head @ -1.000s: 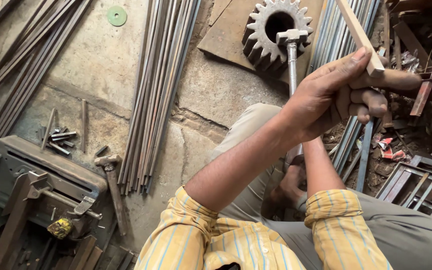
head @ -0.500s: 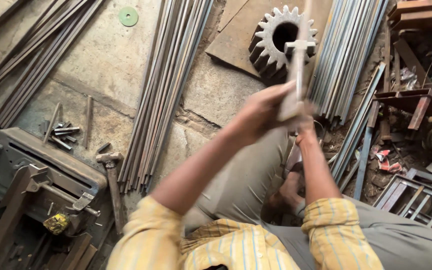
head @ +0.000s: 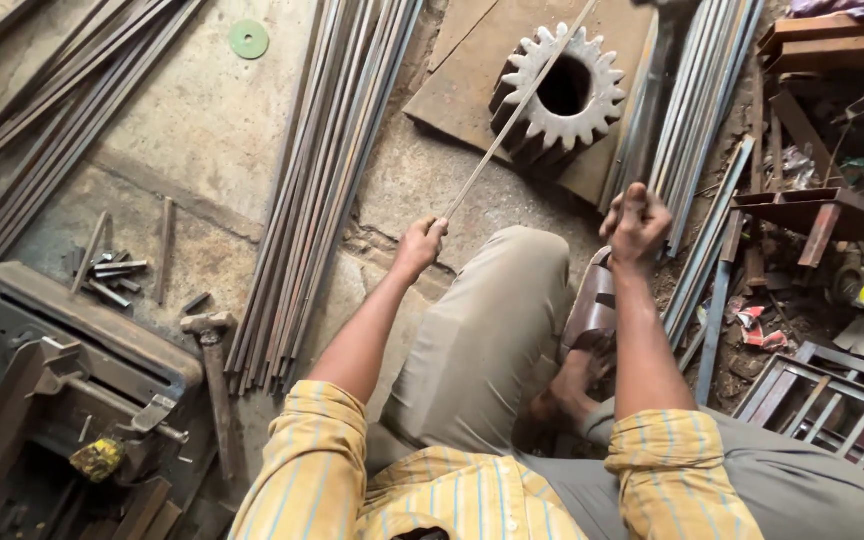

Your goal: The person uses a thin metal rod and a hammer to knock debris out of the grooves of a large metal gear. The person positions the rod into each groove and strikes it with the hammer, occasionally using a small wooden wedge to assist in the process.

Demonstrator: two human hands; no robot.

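Your left hand [head: 420,243] is closed around the near end of a thin, pale, straight metal rod [head: 519,107]. The rod slants up and away across the large grey toothed steel gear [head: 559,92], which sits on a flat brown metal plate [head: 472,60]. Your right hand [head: 635,224] is fisted around the blurred grey handle of a hammer [head: 652,90], raised just right of the gear. A bundle of long steel bars [head: 322,180] lies on the concrete floor [head: 192,140], left of your left hand.
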